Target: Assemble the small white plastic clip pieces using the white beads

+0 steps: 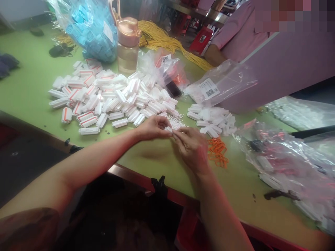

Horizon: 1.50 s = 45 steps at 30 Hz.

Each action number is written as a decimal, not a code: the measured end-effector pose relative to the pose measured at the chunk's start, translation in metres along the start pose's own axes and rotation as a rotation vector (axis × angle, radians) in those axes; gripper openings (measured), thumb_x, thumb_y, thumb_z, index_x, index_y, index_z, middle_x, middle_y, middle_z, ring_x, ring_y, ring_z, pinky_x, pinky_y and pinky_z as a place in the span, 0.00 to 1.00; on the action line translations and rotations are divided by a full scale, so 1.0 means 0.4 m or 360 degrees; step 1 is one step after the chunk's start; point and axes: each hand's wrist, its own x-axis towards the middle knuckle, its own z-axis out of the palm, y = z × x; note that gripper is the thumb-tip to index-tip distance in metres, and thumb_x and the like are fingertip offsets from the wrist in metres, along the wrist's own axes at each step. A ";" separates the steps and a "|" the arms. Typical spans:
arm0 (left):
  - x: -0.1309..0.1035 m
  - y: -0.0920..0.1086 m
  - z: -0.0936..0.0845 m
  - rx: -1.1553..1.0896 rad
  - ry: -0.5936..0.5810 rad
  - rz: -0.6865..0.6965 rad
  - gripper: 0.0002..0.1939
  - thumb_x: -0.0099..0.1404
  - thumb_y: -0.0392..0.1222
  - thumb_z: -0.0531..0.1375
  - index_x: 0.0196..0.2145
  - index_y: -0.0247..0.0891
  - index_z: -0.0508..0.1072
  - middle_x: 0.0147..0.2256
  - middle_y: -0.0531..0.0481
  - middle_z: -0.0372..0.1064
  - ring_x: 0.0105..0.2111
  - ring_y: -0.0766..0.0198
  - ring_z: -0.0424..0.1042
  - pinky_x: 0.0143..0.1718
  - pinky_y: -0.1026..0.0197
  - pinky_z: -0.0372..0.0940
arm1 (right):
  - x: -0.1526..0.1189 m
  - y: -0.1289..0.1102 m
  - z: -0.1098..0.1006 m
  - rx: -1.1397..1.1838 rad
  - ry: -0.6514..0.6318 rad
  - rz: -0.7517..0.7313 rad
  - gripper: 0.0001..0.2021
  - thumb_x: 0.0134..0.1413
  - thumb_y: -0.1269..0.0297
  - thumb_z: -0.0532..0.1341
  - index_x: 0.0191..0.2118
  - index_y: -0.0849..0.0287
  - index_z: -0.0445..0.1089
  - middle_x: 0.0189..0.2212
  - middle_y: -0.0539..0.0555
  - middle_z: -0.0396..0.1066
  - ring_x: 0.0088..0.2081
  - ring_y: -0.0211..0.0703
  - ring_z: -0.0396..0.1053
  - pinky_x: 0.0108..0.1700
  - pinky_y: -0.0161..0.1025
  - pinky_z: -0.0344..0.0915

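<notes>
My left hand (155, 127) has its fingers closed round a small white plastic piece (169, 129) above the green table. Against that piece, my right hand (190, 144) pinches with thumb and finger; whatever sits between its fingertips is too small to name. Just behind my fingertips lies a heap of tiny white pins (176, 121). A big pile of white plastic housings (115, 92), several with orange strips, spreads to the left and behind. To the right are a smaller pile of white housings (213, 118) and some orange frames (217, 152).
At the back stand a bag of blue parts (90, 31) and a bottle (127, 47), beside yellow cables (162, 40). Clear bags (222, 83) lie behind the right pile, more bags (290, 160) at right. A person's arm (216, 52) rests across the table.
</notes>
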 end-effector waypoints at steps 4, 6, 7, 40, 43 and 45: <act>0.012 -0.019 -0.007 -0.0082 0.0011 0.0000 0.23 0.44 0.46 0.73 0.35 0.32 0.71 0.26 0.52 0.72 0.25 0.72 0.70 0.28 0.67 0.63 | -0.006 0.020 -0.004 0.0429 0.0138 0.0240 0.14 0.63 0.58 0.56 0.45 0.54 0.76 0.41 0.56 0.76 0.43 0.46 0.71 0.46 0.44 0.64; 0.017 -0.023 -0.009 -0.0076 0.0030 0.0005 0.23 0.43 0.45 0.73 0.34 0.32 0.71 0.26 0.52 0.72 0.25 0.72 0.70 0.29 0.66 0.63 | -0.008 0.040 -0.004 0.0562 0.0206 0.0400 0.14 0.62 0.57 0.56 0.43 0.55 0.77 0.40 0.56 0.76 0.43 0.46 0.71 0.46 0.44 0.65; 0.017 -0.023 -0.009 -0.0080 0.0045 0.0007 0.23 0.43 0.44 0.73 0.34 0.32 0.71 0.25 0.52 0.72 0.25 0.72 0.70 0.29 0.67 0.63 | -0.008 0.050 -0.003 0.0574 0.0210 0.0466 0.14 0.62 0.56 0.56 0.40 0.55 0.77 0.39 0.56 0.76 0.41 0.46 0.71 0.45 0.44 0.65; 0.019 -0.022 -0.010 -0.0005 0.0069 0.0039 0.21 0.46 0.45 0.71 0.35 0.33 0.71 0.25 0.56 0.68 0.24 0.75 0.65 0.28 0.69 0.60 | -0.018 0.079 0.025 0.0382 -0.0160 0.0901 0.10 0.54 0.56 0.59 0.33 0.57 0.72 0.32 0.54 0.74 0.33 0.45 0.67 0.38 0.45 0.60; 0.016 -0.017 -0.008 0.0079 0.0022 0.0065 0.21 0.47 0.46 0.71 0.35 0.33 0.71 0.25 0.55 0.67 0.24 0.75 0.64 0.26 0.69 0.59 | -0.013 0.073 0.009 0.0602 0.0057 0.0740 0.11 0.54 0.55 0.60 0.34 0.57 0.72 0.31 0.53 0.73 0.32 0.43 0.68 0.37 0.42 0.63; 0.010 -0.008 -0.004 0.0123 -0.0027 0.0087 0.21 0.46 0.46 0.71 0.34 0.32 0.71 0.27 0.54 0.68 0.23 0.75 0.64 0.25 0.70 0.58 | -0.009 0.057 0.000 0.0639 0.0127 0.0594 0.09 0.55 0.56 0.61 0.34 0.56 0.72 0.31 0.52 0.73 0.33 0.43 0.68 0.38 0.42 0.64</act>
